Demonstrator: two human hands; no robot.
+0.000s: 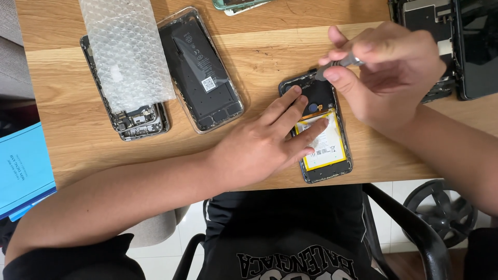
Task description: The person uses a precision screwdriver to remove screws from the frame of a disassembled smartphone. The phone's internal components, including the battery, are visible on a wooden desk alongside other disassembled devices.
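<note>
An opened phone [332, 155] with a white and yellow battery lies near the front edge of the wooden table [72, 124]. My left hand [262, 142] rests flat on it, fingers spread over the battery and the dark upper part. My right hand [386, 70] hovers above the phone's top end, pinching a small metal tool [340, 65] whose tip points down at the phone's upper right corner.
A second opened phone [137, 122] lies at the left under a sheet of bubble wrap [127, 52]. Beside it sits a clear case holding a black battery [202, 70]. More phone parts [461, 46] lie at the far right. A blue booklet [23, 168] sits off the table's left side.
</note>
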